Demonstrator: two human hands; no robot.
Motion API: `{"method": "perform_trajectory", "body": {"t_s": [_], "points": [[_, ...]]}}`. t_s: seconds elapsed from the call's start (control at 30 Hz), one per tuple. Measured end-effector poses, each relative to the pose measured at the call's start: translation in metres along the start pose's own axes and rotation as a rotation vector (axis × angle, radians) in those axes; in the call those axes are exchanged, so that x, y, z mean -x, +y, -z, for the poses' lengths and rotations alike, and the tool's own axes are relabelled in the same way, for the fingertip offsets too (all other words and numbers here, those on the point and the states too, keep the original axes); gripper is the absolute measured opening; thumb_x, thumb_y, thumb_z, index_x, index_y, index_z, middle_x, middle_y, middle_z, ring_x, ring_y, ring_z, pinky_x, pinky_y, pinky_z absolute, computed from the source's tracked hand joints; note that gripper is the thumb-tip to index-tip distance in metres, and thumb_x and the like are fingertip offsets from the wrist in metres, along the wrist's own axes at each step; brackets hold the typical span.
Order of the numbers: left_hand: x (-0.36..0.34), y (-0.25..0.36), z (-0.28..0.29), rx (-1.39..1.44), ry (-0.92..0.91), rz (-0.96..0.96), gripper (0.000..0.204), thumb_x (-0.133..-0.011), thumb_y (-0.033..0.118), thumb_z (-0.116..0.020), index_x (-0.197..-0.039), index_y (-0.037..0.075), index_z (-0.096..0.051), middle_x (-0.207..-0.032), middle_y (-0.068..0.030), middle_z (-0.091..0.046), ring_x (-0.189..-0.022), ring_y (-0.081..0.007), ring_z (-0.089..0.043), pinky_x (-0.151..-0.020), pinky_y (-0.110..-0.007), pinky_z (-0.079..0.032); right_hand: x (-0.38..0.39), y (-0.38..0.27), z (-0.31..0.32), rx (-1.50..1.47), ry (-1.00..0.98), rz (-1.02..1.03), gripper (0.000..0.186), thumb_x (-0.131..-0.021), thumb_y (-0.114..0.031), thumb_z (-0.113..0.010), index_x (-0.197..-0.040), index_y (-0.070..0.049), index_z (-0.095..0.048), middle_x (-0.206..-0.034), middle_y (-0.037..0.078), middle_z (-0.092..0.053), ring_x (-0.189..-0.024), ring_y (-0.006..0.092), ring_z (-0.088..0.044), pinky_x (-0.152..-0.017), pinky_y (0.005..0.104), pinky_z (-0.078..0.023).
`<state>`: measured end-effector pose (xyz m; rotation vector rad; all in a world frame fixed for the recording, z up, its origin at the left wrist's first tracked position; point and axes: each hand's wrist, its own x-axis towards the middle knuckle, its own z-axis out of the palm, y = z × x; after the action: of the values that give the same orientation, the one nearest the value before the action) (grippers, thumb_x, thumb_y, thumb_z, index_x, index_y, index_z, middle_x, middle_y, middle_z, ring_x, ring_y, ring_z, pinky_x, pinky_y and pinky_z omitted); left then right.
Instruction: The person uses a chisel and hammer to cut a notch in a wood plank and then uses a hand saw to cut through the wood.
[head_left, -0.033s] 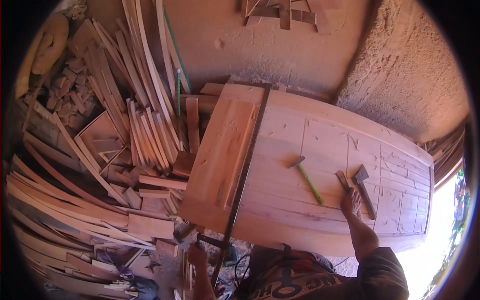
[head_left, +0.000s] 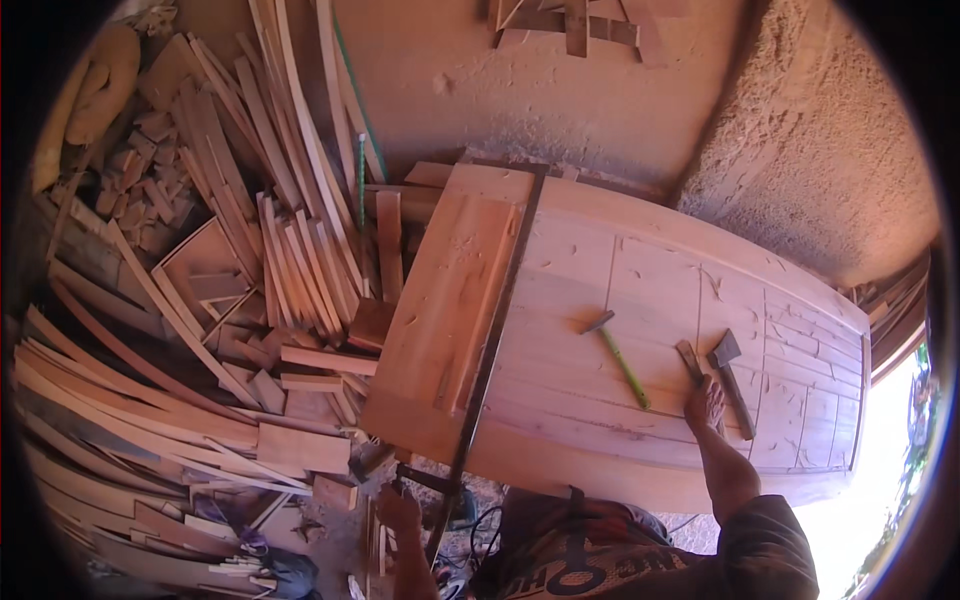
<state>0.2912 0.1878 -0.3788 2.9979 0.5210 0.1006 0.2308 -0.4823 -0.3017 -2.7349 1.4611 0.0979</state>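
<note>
A large wooden door panel lies flat, with a long dark bar clamp across it. My left hand is closed at the clamp's near end, below the panel's front edge; its fingers are partly hidden. On the right of the panel, my right hand grips a chisel, whose wide flat blade points away from me. Just right of that hand lies a mallet with a dark blocky head. A hammer with a green handle rests to the left of the chisel.
Wood shavings lie scattered over the panel. Stacked boards and offcuts fill the left side, with long strips leaning on the back wall. A rough wall stands at far right. Cables hang near my body.
The whole view has shifted very slightly. Both hands and the tools stay where they were on the panel and clamp.
</note>
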Motion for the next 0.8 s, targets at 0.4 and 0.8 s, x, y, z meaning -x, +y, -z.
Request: {"method": "perform_trajectory", "body": {"t_s": [0.4, 0.8], "points": [[0.0, -0.003, 0.018, 0.049, -0.139, -0.029, 0.023, -0.079, 0.026, -0.074, -0.079, 0.005, -0.065, -0.07, -0.0157, -0.067, -0.067, -0.0353, -0.066, -0.059, -0.046, -0.05, -0.01, 0.004, -0.014, 0.013, 0.113, 0.06, 0.035, -0.093, -0.023, -0.048, -0.127, -0.015, -0.045, -0.12, 0.017, -0.054, -0.117, 0.0389, -0.051, -0.09, 0.0555, -0.044], [-0.037, -0.018, 0.03, 0.266, -0.605, -0.036, 0.025, -0.078, 0.022, -0.076, -0.072, 0.005, -0.059, -0.06, -0.014, -0.059, -0.061, -0.0311, -0.062, -0.053, -0.048, -0.044, -0.02, 0.013, -0.021, 0.096, 0.179, 0.133, 0.034, -0.096, -0.031, -0.047, -0.125, -0.013, -0.05, -0.116, 0.015, -0.06, -0.108, 0.038, -0.059, -0.087, 0.0544, -0.047]]}}
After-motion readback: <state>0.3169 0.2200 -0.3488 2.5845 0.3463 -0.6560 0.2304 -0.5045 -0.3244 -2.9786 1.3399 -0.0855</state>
